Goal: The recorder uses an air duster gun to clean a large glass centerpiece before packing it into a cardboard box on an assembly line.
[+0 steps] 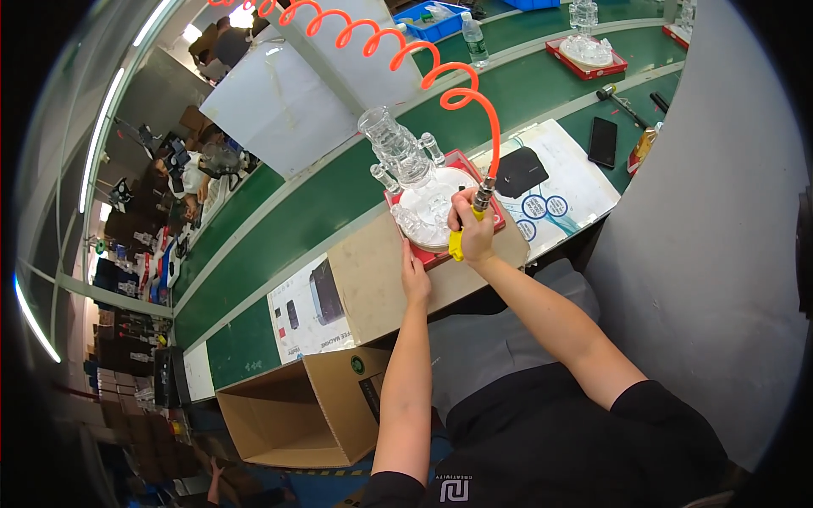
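Note:
My right hand is closed around a yellow air blow gun, its metal fitting joined to an orange coiled hose. The gun is held over a round white base that carries clear parts, with a tall clear ribbed cylinder and small clear cylinders at its far side. This assembly sits in a shallow red tray. At the tray's near left edge, my left hand grips the rim; its fingertips are partly hidden. The gun's nozzle tip is hard to make out.
Under the tray lies a flat cardboard box on the green bench. A printed white box and a black phone are to the right. An open carton stands below left. A similar assembly and a bottle stand farther back.

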`<control>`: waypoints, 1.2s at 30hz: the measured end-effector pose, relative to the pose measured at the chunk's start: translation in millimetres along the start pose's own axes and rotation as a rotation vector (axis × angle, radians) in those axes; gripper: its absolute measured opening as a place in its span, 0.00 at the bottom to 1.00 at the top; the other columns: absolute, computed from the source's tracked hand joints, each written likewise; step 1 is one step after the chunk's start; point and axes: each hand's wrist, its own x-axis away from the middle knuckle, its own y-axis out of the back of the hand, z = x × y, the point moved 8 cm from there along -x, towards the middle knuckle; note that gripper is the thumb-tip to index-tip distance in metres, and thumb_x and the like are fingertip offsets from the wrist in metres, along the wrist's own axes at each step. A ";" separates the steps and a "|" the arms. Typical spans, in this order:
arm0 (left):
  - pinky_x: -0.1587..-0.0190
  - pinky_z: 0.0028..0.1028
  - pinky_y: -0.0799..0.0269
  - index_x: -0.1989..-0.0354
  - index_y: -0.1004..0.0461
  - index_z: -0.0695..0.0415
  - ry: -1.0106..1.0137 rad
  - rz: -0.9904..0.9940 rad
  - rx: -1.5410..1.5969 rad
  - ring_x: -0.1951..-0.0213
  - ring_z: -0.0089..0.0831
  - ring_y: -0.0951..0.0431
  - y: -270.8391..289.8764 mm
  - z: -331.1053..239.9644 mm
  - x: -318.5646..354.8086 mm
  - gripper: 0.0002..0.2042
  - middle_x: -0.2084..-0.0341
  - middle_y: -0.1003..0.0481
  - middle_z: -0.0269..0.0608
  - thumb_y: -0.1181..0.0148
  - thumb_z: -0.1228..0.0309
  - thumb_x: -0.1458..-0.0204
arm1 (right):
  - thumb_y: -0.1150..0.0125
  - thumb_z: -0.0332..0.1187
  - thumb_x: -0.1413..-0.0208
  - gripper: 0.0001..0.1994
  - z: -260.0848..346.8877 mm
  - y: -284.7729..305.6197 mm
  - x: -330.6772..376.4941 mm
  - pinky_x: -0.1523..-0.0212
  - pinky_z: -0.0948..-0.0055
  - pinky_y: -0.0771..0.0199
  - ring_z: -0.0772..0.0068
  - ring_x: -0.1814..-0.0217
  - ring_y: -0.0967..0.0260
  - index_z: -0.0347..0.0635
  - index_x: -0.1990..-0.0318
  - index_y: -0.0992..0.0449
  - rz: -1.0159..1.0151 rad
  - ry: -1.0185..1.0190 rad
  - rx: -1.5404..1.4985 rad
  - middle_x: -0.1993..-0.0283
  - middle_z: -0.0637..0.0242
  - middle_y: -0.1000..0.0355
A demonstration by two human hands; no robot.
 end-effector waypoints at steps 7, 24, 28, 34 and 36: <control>0.39 0.31 0.40 0.36 0.39 0.53 0.026 -0.025 -0.151 0.39 0.41 0.34 15.4 -0.8 -0.8 0.25 0.40 0.34 0.48 0.57 0.74 0.45 | 0.49 0.30 0.41 0.05 39.3 39.9 -32.8 0.81 0.81 0.44 0.83 0.82 0.44 0.43 0.69 0.34 -0.012 0.076 0.021 0.82 0.72 0.39; 0.41 0.32 0.37 0.39 0.35 0.55 0.116 -0.030 -0.283 0.41 0.42 0.31 42.0 -17.0 73.4 0.26 0.43 0.31 0.49 0.57 0.76 0.49 | 0.50 0.32 0.42 0.06 44.2 53.1 -111.6 0.82 0.78 0.43 0.80 0.85 0.45 0.43 0.70 0.35 -0.044 0.107 0.226 0.83 0.70 0.40; 0.42 0.34 0.36 0.37 0.37 0.49 0.118 -0.038 -0.326 0.42 0.45 0.31 49.0 -15.5 89.0 0.26 0.43 0.31 0.49 0.54 0.74 0.48 | 0.48 0.31 0.43 0.07 15.5 37.0 -128.5 0.83 0.76 0.42 0.78 0.85 0.43 0.45 0.72 0.35 -0.098 0.114 0.104 0.80 0.71 0.39; 0.39 0.35 0.40 0.37 0.39 0.49 0.125 -0.040 -0.322 0.38 0.45 0.35 43.8 -20.2 94.3 0.25 0.40 0.36 0.50 0.55 0.76 0.46 | 0.47 0.34 0.41 0.10 -36.9 10.9 -133.6 0.86 0.75 0.43 0.78 0.87 0.44 0.45 0.74 0.36 -0.223 -0.021 -0.087 0.83 0.71 0.41; 0.38 0.35 0.41 0.37 0.39 0.50 0.151 -0.028 -0.314 0.38 0.45 0.36 43.4 -22.3 94.7 0.25 0.39 0.36 0.51 0.56 0.76 0.46 | 0.47 0.36 0.41 0.12 -46.9 6.8 -131.2 0.85 0.73 0.42 0.76 0.87 0.44 0.44 0.76 0.36 -0.239 -0.052 -0.082 0.83 0.70 0.42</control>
